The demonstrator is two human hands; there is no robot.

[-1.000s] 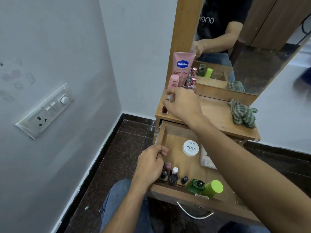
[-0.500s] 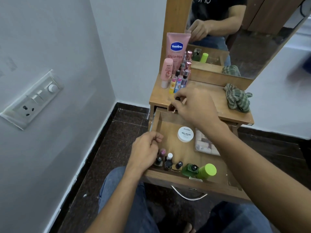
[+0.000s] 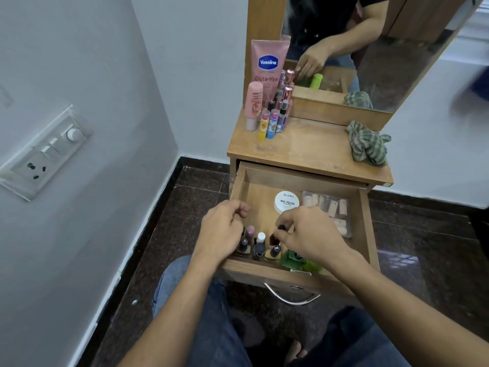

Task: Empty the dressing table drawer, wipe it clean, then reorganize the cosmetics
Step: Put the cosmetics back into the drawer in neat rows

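Observation:
The wooden drawer (image 3: 366, 221) of the dressing table stands pulled out. My right hand (image 3: 309, 234) pinches a dark red nail polish bottle (image 3: 275, 235) by its black cap, low over the drawer's front row. Several small nail polish bottles (image 3: 258, 247) stand along the front left. My left hand (image 3: 222, 229) rests on the drawer's left wall with fingers loosely curled, holding nothing I can see. A white round nail polish remover tub (image 3: 287, 201) and a clear pack of press-on nails (image 3: 329, 210) lie further back. Green containers (image 3: 297, 260) sit at the front, partly hidden by my right wrist.
On the table top (image 3: 312, 152), a pink Vaseline tube (image 3: 268, 64), a pink bottle (image 3: 254, 104) and several lip balms and small bottles (image 3: 275, 120) stand at the back left. A green checked cloth (image 3: 367, 144) lies at the right. A mirror (image 3: 370, 49) is behind, a wall with a switch panel (image 3: 45, 152) at left.
My right hand has carried the dark red bottle from the table top's front left edge down into the drawer. The left hand has stayed on the drawer's left side.

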